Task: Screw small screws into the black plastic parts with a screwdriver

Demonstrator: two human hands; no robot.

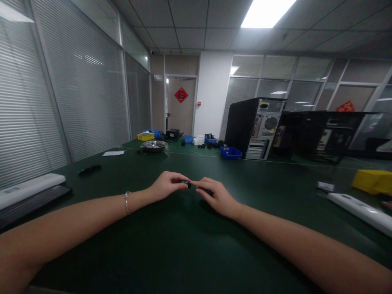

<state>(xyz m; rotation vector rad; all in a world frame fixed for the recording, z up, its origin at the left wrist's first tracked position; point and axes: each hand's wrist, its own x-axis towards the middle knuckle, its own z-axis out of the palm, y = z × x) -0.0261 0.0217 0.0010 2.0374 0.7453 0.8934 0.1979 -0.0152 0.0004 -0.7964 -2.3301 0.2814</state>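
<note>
Two hands, the left hand (167, 185) and right hand (216, 196), meet fingertip to fingertip, pinched together on a tiny dark part (186, 184) just above the green surface (183, 245).

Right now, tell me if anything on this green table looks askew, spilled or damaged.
Nothing stands out. The left hand and right hand pinch a small dark part between their fingertips over the green table. The computer tower stands upright, and the metal bowl sits level. No spills show.
</note>
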